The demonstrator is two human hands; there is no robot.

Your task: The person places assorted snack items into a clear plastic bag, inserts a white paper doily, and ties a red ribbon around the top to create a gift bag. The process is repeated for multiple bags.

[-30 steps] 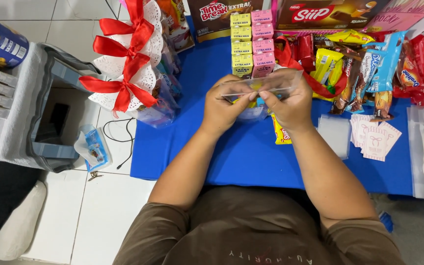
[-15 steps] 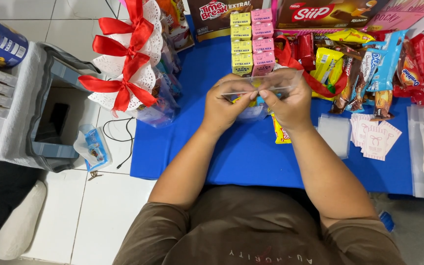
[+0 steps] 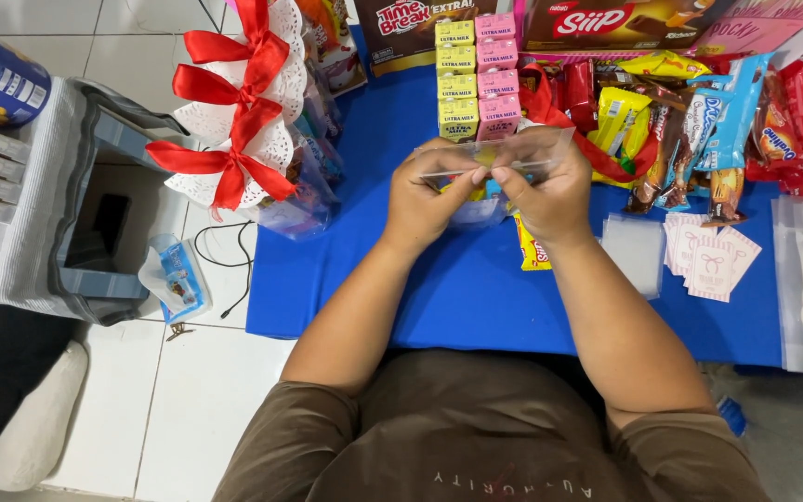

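Observation:
Both my hands are raised over a blue cloth [image 3: 439,288]. My left hand [image 3: 425,200] and my right hand [image 3: 550,191] pinch the top edge of a clear plastic bag [image 3: 490,167] between thumbs and fingers. The bag holds small snacks; its lower part hangs behind my hands. A yellow snack packet [image 3: 532,249] lies on the cloth just under my right wrist.
Stacked small milk cartons [image 3: 476,74] stand behind the bag. Snack packets [image 3: 690,121] and boxes [image 3: 606,23] fill the back right. Finished bags with red bows [image 3: 234,121] sit at left. Pink tags [image 3: 710,260] and flat clear bags [image 3: 634,251] lie right. A grey stool [image 3: 58,214] stands left.
My hands stay pinched on the bag's top edge; the fingers have shifted only slightly along it.

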